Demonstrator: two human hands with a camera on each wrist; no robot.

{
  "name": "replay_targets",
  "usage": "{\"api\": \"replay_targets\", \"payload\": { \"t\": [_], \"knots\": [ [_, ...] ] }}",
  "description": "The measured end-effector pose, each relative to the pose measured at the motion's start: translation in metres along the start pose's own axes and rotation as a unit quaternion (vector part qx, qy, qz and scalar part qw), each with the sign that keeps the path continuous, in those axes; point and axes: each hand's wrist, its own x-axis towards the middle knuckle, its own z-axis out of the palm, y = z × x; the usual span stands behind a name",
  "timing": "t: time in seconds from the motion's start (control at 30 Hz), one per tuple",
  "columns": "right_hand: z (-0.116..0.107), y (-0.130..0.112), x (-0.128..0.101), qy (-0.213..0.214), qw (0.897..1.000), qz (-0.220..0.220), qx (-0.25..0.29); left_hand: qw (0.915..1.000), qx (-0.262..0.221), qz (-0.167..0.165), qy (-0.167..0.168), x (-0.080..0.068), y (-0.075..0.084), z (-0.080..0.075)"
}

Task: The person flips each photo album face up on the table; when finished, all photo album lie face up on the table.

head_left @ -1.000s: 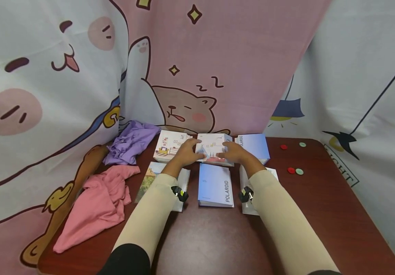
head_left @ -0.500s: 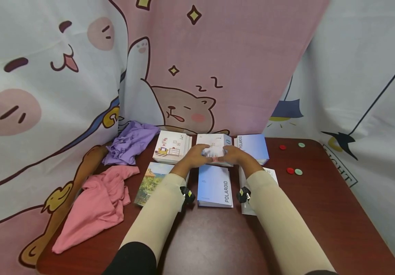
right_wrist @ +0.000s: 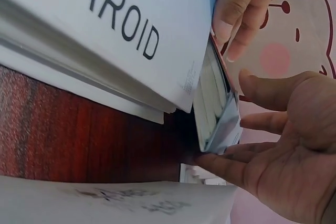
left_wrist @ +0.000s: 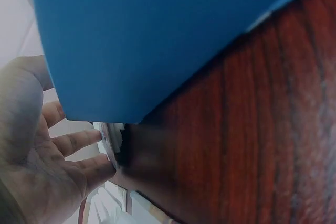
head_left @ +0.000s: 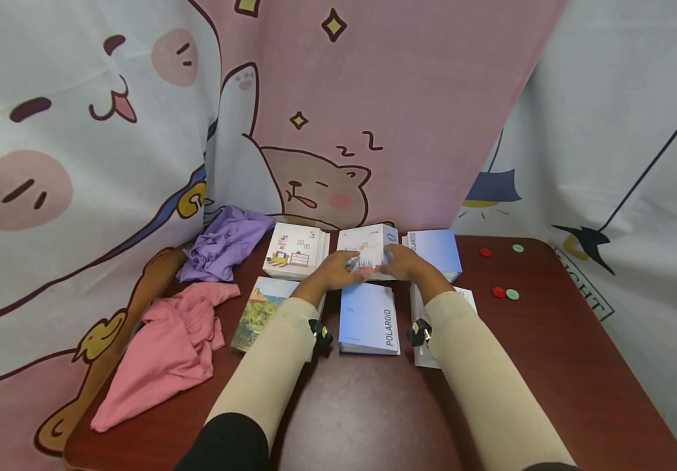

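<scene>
White photo book (head_left: 366,252) gripped at both ends by left hand (head_left: 333,271) and right hand (head_left: 404,263); lift in progress; next move needs level carry.

I see a white illustrated booklet (head_left: 367,252), pale blue Polaroid book (head_left: 369,318), pink cloth (head_left: 164,353), purple cloth (head_left: 223,243), dark red-brown table (head_left: 550,347).

Six photo albums (head_left: 367,317) at centre frame; two crumpled cloths (head_left: 164,350) at left; four small round tokens (head_left: 499,292), two red, two green, at right; two hands (head_left: 338,269) mid-frame.
</scene>
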Motion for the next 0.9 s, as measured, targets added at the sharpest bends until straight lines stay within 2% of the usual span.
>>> {"api": "replay_targets", "payload": {
  "t": [0.23,0.33,0.43,0.57,0.67,0.8,0.9],
  "knots": [
    [-0.007,0.003,-0.002,0.069,0.996,-0.014,0.048,0.9997,-0.019,0.014,-0.006,0.004,0.002,0.002],
    [-0.012,0.002,-0.006,0.088,0.99,-0.031,0.102,0.9991,-0.037,0.021,-0.002,0.004,0.006,0.002],
    [-0.017,0.001,-0.01,0.098,0.979,-0.051,0.172,0.9975,-0.065,0.026,0.004,0.005,0.01,0.001],
    [-0.022,-0.001,-0.013,0.1,0.955,-0.079,0.269,0.9927,-0.114,0.04,0.01,0.007,0.015,0.001],
    [-0.025,-0.003,-0.014,0.095,0.936,-0.102,0.323,0.9841,-0.172,0.044,0.013,0.007,0.02,-0.001],
    [-0.027,-0.005,-0.013,0.089,0.921,-0.128,0.357,0.9651,-0.258,0.046,0.013,0.007,0.027,-0.005],
    [-0.025,-0.004,-0.012,0.092,0.92,-0.143,0.354,0.9536,-0.296,0.055,0.016,0.007,0.029,-0.008]
  ]
}}
